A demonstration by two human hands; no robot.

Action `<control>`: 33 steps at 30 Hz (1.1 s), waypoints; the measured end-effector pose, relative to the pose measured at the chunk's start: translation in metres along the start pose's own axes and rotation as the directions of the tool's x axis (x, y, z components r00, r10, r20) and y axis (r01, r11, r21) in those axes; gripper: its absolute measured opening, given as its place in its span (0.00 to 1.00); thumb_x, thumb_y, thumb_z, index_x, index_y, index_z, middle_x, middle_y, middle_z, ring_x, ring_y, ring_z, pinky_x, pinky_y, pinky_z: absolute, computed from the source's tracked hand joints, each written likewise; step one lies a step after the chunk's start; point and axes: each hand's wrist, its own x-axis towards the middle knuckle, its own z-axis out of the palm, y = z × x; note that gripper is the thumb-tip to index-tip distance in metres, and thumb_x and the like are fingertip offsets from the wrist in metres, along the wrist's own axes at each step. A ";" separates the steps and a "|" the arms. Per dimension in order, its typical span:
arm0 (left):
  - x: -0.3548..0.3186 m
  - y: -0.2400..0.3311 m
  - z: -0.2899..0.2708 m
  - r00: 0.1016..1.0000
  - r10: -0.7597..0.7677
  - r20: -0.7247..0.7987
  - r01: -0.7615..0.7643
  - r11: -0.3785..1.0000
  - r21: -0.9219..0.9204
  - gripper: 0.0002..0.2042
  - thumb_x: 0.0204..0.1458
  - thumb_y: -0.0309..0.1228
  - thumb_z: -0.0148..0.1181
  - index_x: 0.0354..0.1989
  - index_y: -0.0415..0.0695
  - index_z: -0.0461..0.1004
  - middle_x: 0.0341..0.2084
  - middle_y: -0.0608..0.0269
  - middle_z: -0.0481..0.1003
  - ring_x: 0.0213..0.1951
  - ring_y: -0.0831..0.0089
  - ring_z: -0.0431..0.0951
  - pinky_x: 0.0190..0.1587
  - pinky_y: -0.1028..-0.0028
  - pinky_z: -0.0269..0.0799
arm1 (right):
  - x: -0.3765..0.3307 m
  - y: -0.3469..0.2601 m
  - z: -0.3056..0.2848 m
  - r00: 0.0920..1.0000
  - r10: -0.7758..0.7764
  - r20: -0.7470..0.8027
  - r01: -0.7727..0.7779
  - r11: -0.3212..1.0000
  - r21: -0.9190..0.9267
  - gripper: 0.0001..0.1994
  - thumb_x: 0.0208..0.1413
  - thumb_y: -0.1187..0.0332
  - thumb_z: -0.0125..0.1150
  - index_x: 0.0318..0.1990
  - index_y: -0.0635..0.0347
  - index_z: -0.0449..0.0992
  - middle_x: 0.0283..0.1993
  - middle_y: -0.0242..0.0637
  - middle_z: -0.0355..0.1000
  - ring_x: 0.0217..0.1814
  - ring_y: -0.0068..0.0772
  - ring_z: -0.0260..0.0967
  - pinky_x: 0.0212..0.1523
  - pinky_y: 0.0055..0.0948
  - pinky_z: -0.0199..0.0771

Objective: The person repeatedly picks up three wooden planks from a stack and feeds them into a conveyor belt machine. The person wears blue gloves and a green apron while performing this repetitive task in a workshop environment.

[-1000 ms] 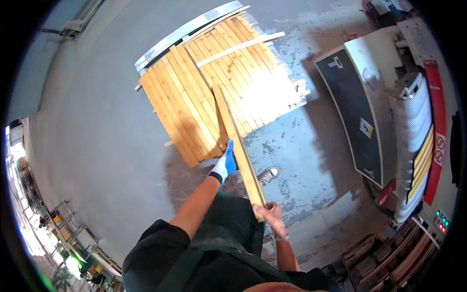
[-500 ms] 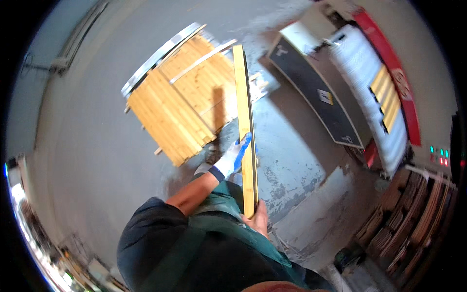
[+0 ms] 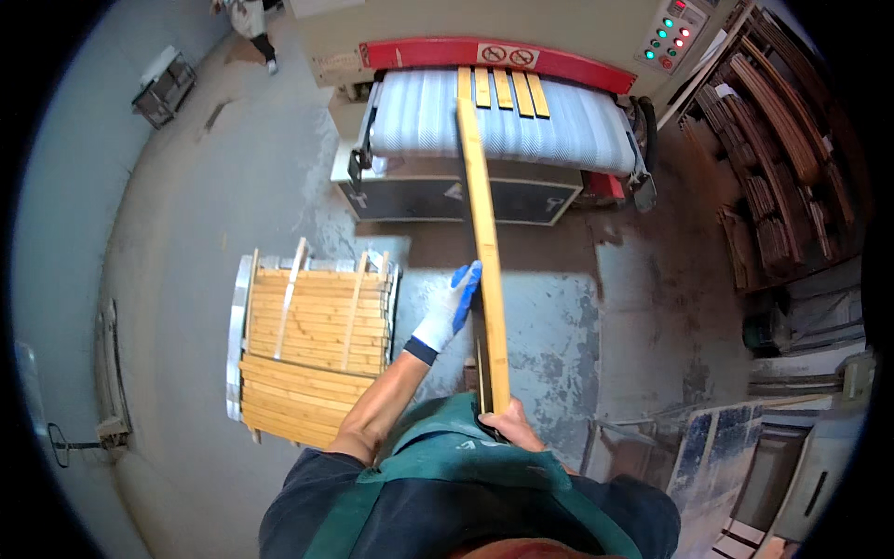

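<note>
A long, light wooden plank (image 3: 487,233) with a dark side reaches from my waist forward toward the machine's belt. My left hand (image 3: 451,303), in a white and blue glove, supports it along its left side near the middle. My bare right hand (image 3: 513,426) grips the near end in front of my green apron. Ahead, several similar wooden strips (image 3: 504,90) lie side by side on the white ribbed conveyor belt (image 3: 410,130), their far ends under the red guard bar (image 3: 419,54). The plank's far end overlaps the belt in view; whether it touches cannot be made out.
A pallet stack of wooden planks (image 3: 307,396) with spacer sticks stands on the floor at left. A control panel (image 3: 672,35) with lit buttons is at the upper right, beside shelved dark boards (image 3: 773,121). Another person (image 3: 251,23) is at the far left; a small cart (image 3: 165,88) stands nearby.
My view and body have turned right, so the machine and its belt are now straight ahead and the plank stack is at left. Both hands still hold the plank.
</note>
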 end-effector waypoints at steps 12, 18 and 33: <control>-0.071 0.064 0.002 0.618 -0.540 0.572 0.778 0.312 -0.546 0.21 0.66 0.42 0.58 0.59 0.40 0.74 0.47 0.64 0.80 0.46 0.77 0.80 0.46 0.75 0.79 | 0.034 -0.054 -0.005 0.996 0.078 -0.043 -0.052 0.901 0.430 0.15 0.50 0.79 0.65 0.47 0.72 0.77 0.41 0.41 0.80 0.38 0.30 0.79 0.40 0.29 0.81; -0.041 0.079 -0.007 0.687 -0.703 0.182 0.726 0.654 -0.212 0.17 0.59 0.45 0.67 0.34 0.41 0.81 0.20 0.67 0.74 0.23 0.79 0.73 0.26 0.74 0.68 | 0.053 -0.071 -0.058 0.970 -0.001 -0.244 0.020 0.997 0.079 0.10 0.47 0.77 0.67 0.39 0.70 0.81 0.32 0.36 0.80 0.30 0.25 0.76 0.31 0.26 0.76; -0.025 0.030 -0.005 0.924 -0.338 0.181 0.383 0.830 -0.405 0.19 0.66 0.31 0.57 0.62 0.37 0.72 0.54 0.56 0.78 0.57 0.69 0.78 0.60 0.70 0.74 | 0.097 -0.115 -0.068 0.975 -0.067 -0.210 0.151 0.897 0.416 0.19 0.53 0.78 0.70 0.53 0.70 0.75 0.47 0.38 0.79 0.45 0.28 0.78 0.49 0.28 0.79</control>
